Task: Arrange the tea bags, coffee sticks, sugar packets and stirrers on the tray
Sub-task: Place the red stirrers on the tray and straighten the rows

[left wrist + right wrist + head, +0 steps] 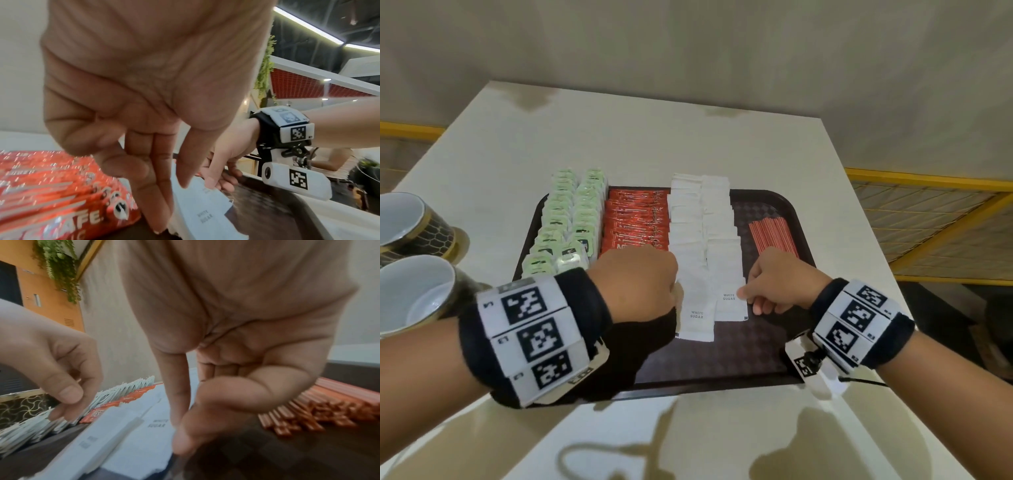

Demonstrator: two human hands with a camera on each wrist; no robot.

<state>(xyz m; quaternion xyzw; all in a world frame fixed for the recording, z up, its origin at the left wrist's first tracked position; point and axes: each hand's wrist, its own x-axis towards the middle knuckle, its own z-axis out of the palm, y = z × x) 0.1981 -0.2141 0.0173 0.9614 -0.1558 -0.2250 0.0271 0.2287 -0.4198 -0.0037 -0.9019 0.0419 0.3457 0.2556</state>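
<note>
At lower centre, the left hand [635,282] rests straight fingers on the left edge of the sugar packets [702,246]; the right hand [784,281] pinches their right edge. On the tray [756,349], tea bags [566,219], coffee sticks [635,219] and stirrers [772,236] flank them. Two mugs [412,260] stand on the worktop [619,137] at left.

From the head view the left hand [635,281] covers the near ends of the coffee sticks [635,219] and hides its own fingertips. Two mugs [410,260] are cut off by the left edge. In the left wrist view the coffee sticks' print is smeared by blur, only "AFE" legible. In the right wrist view the stirrers [320,408] blur together and run off the right edge, and the tea bags [41,423] are too blurred to read.
</note>
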